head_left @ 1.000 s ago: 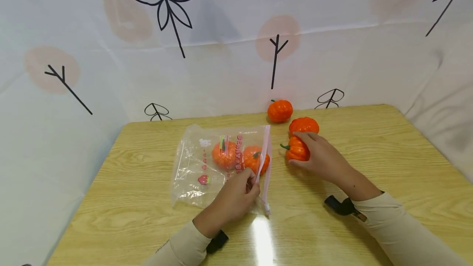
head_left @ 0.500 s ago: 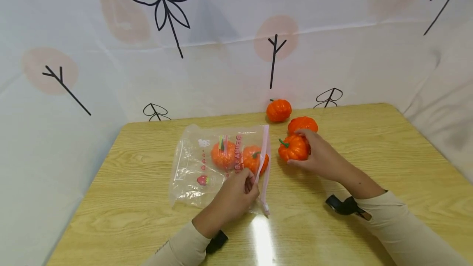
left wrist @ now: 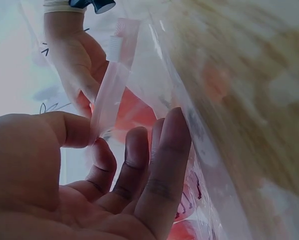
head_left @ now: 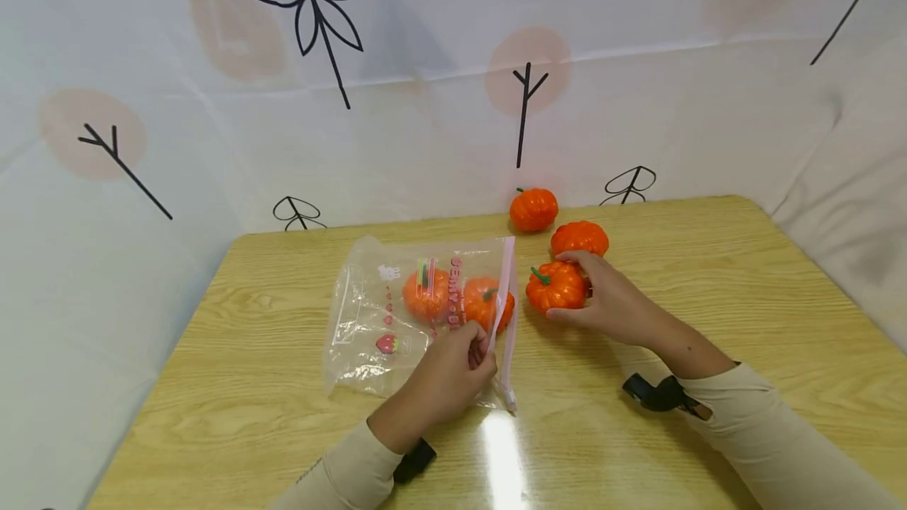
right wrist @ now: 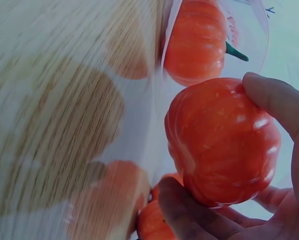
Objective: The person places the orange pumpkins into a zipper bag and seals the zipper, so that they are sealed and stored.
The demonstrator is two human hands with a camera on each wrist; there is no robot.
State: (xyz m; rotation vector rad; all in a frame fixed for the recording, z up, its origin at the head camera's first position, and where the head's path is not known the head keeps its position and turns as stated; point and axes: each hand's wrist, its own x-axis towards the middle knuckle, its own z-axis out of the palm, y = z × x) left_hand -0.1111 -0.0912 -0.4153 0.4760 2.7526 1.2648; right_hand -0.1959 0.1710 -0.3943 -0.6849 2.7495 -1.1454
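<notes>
My right hand grips a small orange toy pumpkin with a green stem, thumb on one side and fingers on the other. In the right wrist view the pumpkin shows close up, near the bag's mouth. My left hand pinches the pink zip edge of a clear plastic bag lying flat on the table. Left wrist view: thumb and index finger hold that pink edge lifted. Inside the bag lie two more pumpkins, one deeper and one right at the opening.
Two other pumpkins stand beyond my right hand, one just behind it and one at the table's back edge. The wooden table meets a white patterned cloth behind. A white slider sits at the bag's near corner.
My right hand has brought its pumpkin a little left, closer to the bag's mouth and away from the pumpkin behind. My left hand keeps its pinch on the bag edge.
</notes>
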